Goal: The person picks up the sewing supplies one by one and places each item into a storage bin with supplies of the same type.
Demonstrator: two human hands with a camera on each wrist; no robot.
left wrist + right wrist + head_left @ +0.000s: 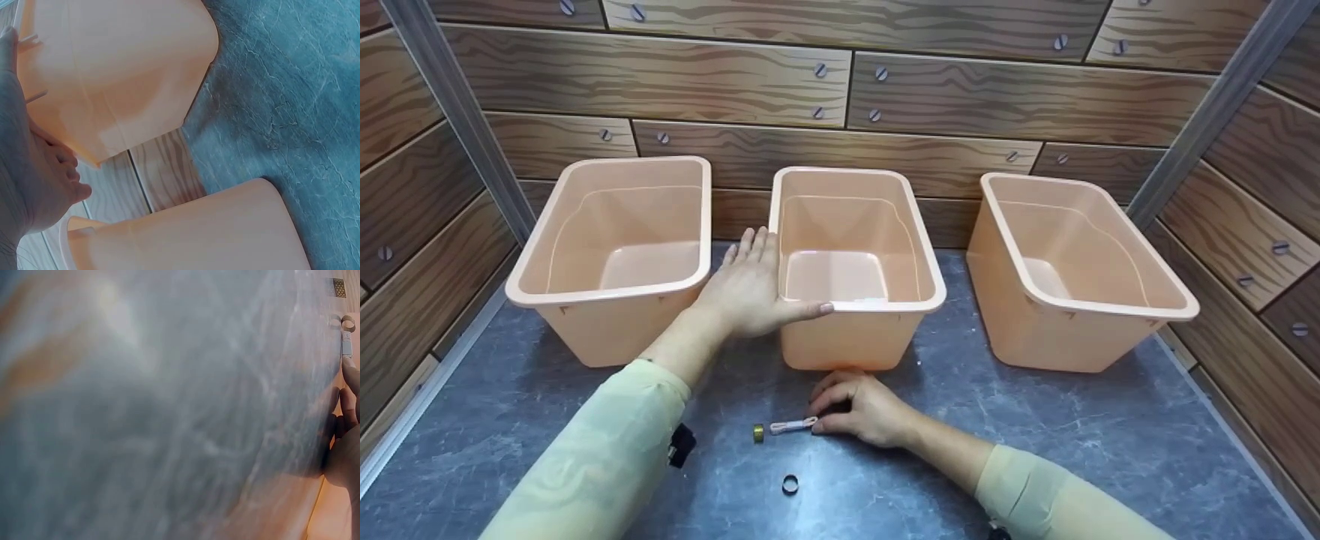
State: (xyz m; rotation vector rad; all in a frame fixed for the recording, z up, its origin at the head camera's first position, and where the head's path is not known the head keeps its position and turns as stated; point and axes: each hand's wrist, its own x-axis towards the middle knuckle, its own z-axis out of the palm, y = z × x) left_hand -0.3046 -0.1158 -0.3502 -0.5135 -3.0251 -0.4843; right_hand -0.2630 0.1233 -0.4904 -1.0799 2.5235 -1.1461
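My left hand [746,292] lies along the left side of the middle peach bin [855,337], its fingers straight and its thumb over the front rim. In the left wrist view the fingers [70,174] are beside the bin wall. Just in front of that bin, my right hand [870,411] pinches the right end of a small, pale pink folded cord bundle [791,426] between thumb and index finger. A small gold ring-like piece [758,433] sits left of the bundle. Nearer to me stands a dark ring [790,484] on the tabletop.
To the left stands another peach bin [607,326], and a third bin [1065,341] is at the right, turned at an angle. All three rest on a grey marbled tabletop [720,502]. Wood-patterned panels [945,97] with metal corner posts enclose the back and sides.
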